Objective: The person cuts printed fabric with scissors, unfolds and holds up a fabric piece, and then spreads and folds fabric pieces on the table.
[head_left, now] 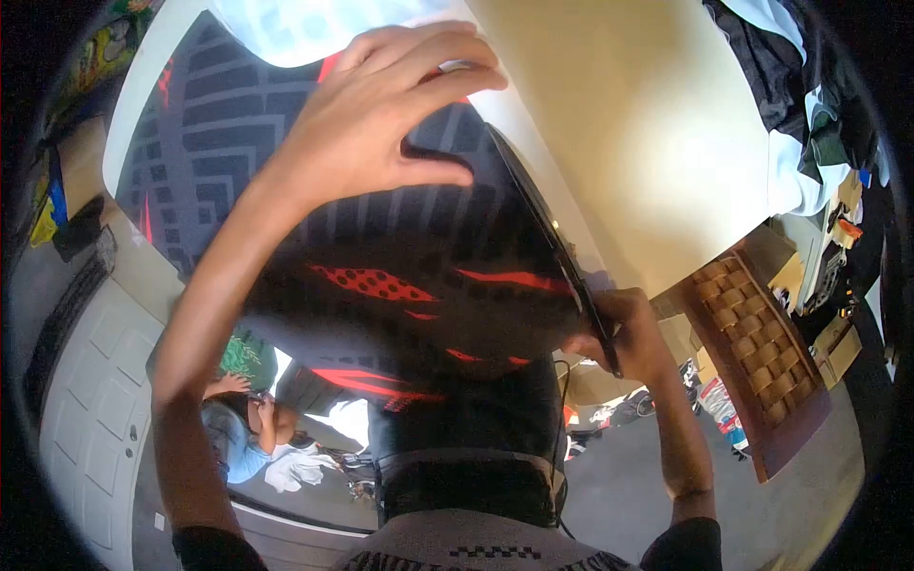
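A dark cloth (pixel 362 228) with grey lines and red patches spreads before me and hangs over the near edge. My left hand (pixel 400 109) is over its upper part, fingers stretched and thumb apart, holding nothing that I can see. Whether its fingertips touch the cloth I cannot tell. At the cloth's right side, my right hand (pixel 633 333) has its fingers closed around the lower end of a long, thin black strip (pixel 547 228). This strip slants up and left along the cloth; its exact kind is unclear. Part of the right fingers is hidden behind it.
A cream table surface (pixel 647 114) extends to the right, with a brightly lit white piece (pixel 324 24) at the top. Dark and white cloths (pixel 790 105) lie at the far right. A woven-panel wooden piece (pixel 752 343) stands below them. Another person (pixel 243 428) sits lower left, near a white door (pixel 100 409).
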{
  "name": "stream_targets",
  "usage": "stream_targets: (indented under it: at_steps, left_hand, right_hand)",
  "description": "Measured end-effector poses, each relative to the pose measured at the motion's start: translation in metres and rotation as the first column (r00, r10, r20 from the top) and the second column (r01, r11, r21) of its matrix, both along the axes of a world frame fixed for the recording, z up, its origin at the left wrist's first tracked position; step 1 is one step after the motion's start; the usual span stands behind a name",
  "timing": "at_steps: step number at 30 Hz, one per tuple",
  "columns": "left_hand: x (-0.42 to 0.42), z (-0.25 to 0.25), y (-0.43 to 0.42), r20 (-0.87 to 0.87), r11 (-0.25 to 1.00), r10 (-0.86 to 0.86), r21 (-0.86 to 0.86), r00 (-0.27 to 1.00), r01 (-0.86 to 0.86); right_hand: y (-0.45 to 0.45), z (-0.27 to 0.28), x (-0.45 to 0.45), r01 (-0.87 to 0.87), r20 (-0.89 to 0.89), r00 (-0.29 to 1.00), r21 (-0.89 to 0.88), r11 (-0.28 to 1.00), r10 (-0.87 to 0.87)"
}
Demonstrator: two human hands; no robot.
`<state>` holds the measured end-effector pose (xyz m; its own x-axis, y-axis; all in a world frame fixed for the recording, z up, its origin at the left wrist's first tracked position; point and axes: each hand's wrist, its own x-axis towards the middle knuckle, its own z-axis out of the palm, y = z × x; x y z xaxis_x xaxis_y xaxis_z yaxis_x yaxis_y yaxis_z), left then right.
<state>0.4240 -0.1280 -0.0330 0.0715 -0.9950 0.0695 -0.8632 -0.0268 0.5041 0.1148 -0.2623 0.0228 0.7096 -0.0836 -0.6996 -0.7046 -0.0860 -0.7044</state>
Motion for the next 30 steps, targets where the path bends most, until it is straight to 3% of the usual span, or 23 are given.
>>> stream_targets:
  at_steps: [4, 8, 18, 30]
  left_hand:
    - [0.015, -0.007, 0.0, -0.028, 0.999, -0.036, 0.0, 0.999, 0.036]
    - [0.029, -0.005, -0.009, 0.023, 0.968, -0.21, -0.131, 0.977, 0.212]
    - [0.031, -0.01, -0.006, 0.022, 0.97, -0.183, -0.158, 0.983, 0.184]
    - [0.027, -0.007, -0.004, 0.033, 0.981, -0.15, -0.12, 0.988, 0.153]
  right_hand:
    - [-0.004, -0.009, -0.001, -0.04, 0.078, 0.996, 0.042, 0.998, 0.037]
    - [0.002, -0.007, 0.014, 0.029, 0.051, 0.998, 0.071, 0.997, -0.032]
    - [0.004, 0.0, 0.022, 0.021, -0.027, 0.999, 0.019, 1.0, -0.02]
    - [0.008, -0.004, 0.019, 0.03, 0.027, 0.999, -0.031, 0.999, -0.029]
